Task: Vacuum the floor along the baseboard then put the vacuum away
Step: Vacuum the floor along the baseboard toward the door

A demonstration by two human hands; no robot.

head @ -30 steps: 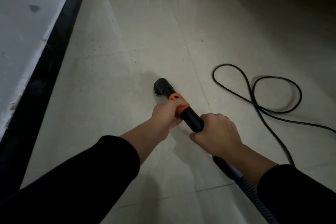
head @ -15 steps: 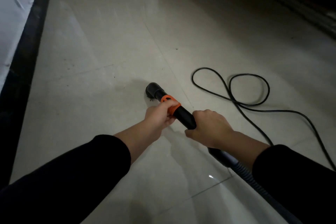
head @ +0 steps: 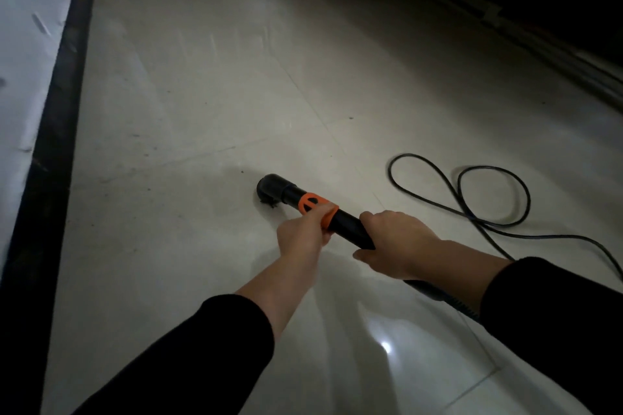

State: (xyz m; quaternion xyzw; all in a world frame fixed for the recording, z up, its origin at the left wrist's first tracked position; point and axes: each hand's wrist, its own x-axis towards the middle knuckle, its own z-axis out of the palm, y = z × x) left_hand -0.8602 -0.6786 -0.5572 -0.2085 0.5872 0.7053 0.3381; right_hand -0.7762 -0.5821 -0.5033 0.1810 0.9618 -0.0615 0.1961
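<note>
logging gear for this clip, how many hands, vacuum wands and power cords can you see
hands: 2 (left hand and right hand, both gripping the wand)
vacuum wand: 1
power cord: 1, looped on the floor
total: 4

No readable text in view.
The only marking is a black shape, split into segments, on the orange plastic collar point(head: 315, 204) around the black plastic vacuum tube point(head: 349, 225). It is a symbol and forms no legible letter, number or brand name.
</note>
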